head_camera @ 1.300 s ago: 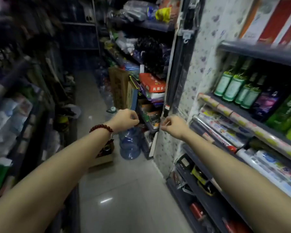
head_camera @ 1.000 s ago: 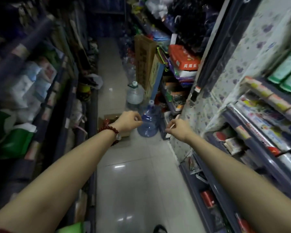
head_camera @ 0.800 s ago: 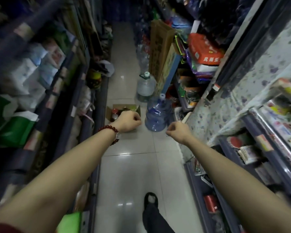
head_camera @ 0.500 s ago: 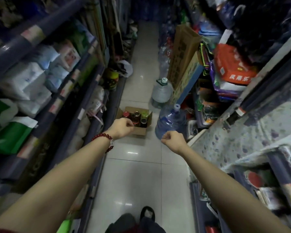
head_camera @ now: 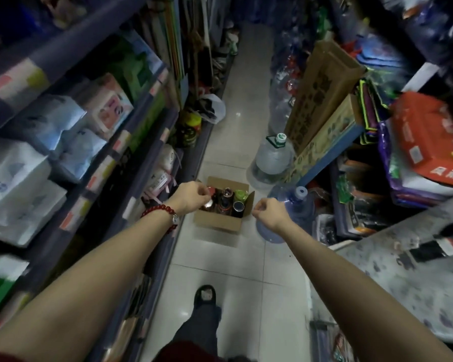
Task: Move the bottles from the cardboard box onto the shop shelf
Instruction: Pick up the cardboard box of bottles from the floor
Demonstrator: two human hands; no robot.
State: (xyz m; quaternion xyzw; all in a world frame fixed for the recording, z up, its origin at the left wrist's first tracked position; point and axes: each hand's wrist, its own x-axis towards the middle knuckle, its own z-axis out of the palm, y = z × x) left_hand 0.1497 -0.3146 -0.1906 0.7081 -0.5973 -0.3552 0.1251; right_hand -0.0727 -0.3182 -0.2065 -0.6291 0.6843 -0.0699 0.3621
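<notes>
Fingers curl inward, empty, on left hand (head_camera: 191,197) and right hand (head_camera: 269,210) near square cardboard box (head_camera: 217,222) of round-capped bottles (head_camera: 226,200).

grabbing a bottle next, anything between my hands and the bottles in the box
Nothing visible. The cardboard box is open-topped, bottles exposed; left hand and right hand are empty. The blue water jug stands beside the box.

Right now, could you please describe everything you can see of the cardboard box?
The cardboard box is small and plain brown, sitting upright on the tiled floor beside the left shelving, flaps open. Several bottles stand upright inside. A blue water jug stands to its right. The left hand overlaps its left rim in view; whether it touches is unclear.
</notes>
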